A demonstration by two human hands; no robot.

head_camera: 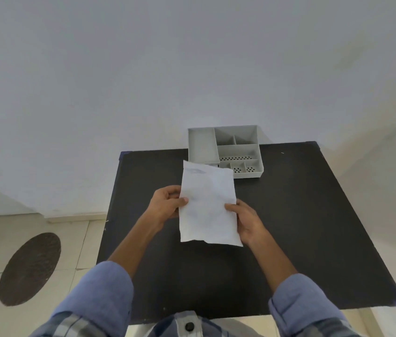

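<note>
We find the scene moderately bright under soft, diffuse light. The wall (192, 69) carries a cool grey-blue cast that turns warmer toward the right edge. The black table (301, 227) reads matte and dark, and shadows on it cannot be made out. The grey tray (203, 147) shows gentle shading on its inner walls. The paper (208, 205) is the brightest surface, and its faint marks are smeared. Overall sharpness is soft. Wide-angle distortion splays the table's edges and stretches the sleeves (99, 295) at the bottom.
</note>
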